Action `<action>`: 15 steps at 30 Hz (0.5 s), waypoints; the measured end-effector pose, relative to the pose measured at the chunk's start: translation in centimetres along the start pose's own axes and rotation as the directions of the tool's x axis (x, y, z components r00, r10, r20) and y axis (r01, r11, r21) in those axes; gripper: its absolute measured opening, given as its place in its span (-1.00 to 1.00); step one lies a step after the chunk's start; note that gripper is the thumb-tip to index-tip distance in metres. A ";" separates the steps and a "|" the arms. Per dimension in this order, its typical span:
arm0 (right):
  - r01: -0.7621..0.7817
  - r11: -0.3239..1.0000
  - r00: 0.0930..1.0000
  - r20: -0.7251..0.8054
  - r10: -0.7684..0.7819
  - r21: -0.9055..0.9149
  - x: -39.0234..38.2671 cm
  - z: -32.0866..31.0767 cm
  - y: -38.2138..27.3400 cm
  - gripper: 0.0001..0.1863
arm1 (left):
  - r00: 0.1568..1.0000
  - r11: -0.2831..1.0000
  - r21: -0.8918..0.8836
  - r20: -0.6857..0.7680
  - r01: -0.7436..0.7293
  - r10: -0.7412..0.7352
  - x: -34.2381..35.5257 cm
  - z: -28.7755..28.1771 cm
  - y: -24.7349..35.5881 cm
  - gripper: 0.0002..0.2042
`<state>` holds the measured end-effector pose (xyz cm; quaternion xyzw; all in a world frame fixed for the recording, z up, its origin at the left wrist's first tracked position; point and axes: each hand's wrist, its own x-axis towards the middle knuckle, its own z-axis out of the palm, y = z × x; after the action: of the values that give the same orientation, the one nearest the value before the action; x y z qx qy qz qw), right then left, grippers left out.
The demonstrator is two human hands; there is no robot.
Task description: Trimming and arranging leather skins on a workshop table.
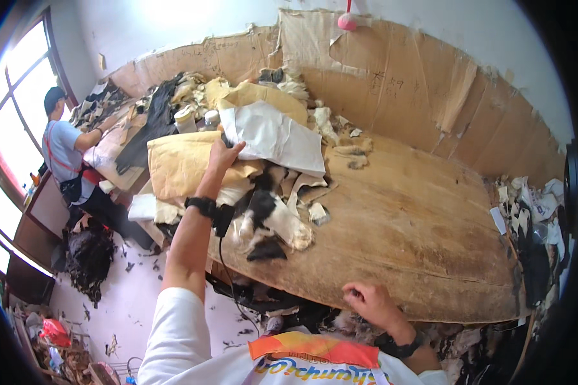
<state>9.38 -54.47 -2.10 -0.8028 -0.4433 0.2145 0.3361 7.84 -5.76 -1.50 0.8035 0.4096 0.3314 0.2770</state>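
Observation:
My left hand [225, 156] reaches out over the pile on the table, its fingers closed at the near-left edge of a white sheet [273, 138]. What they grip, perhaps the sheet or a dark bit beside it, I cannot make out. A folded yellow hide-like piece [180, 163] lies just left of that hand. Nearer to me are black-and-white fur pieces [263, 208] and a small dark fur scrap [267, 249]. My right hand [374, 305] is curled at the table's near edge; a small dark spot shows at its fingertips, too small to name.
The wooden table [417, 224] stretches right, with cardboard [392, 77] along the wall behind. Two jars [185, 120] stand in the pile. A person [70, 151] works at the far left. Scraps are heaped at the right [533, 218]; a dark fur bundle [90, 256] lies on the floor.

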 end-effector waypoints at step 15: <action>-0.471 0.878 0.796 -0.469 0.382 -0.083 3.9 7.8 3.2 -0.84 | 0.965 0.556 -0.801 -0.094 -0.220 0.246 11.5 2.9 0.9 -0.78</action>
<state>8.20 -49.59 -9.94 -0.9383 -0.1816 0.0540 0.2894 15.61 2.90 0.83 0.6423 0.1015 0.5026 0.5698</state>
